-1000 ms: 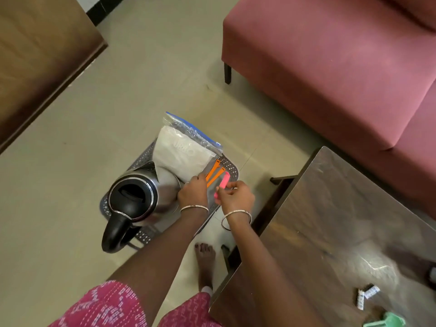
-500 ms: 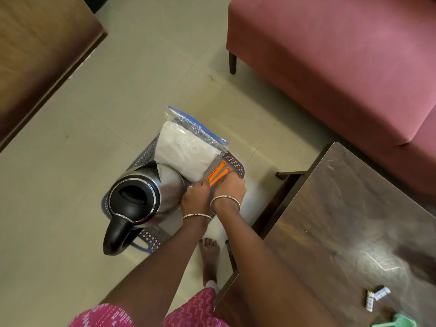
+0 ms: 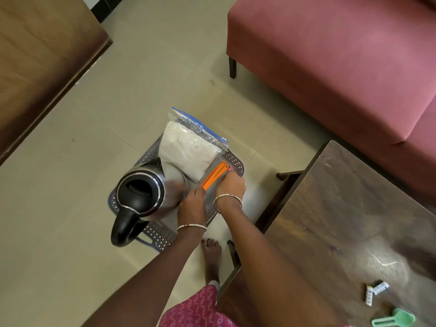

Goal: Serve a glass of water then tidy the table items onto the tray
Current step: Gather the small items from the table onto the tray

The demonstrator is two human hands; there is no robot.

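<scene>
tray (image 3: 154, 233) | right hand (image 3: 231, 185) curled, pinching pink clip (image 3: 230, 169) beside orange strips (image 3: 213, 175) | left hand (image 3: 192, 202) grip: cannot tell

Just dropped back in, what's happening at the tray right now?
A person reaches down to the tray, which holds a kettle, a zip bag of white powder and orange strips. The right hand covers a pink piece beside the strips; the left hand is at their near end. Small white packets and a green scoop lie on the table.
</scene>
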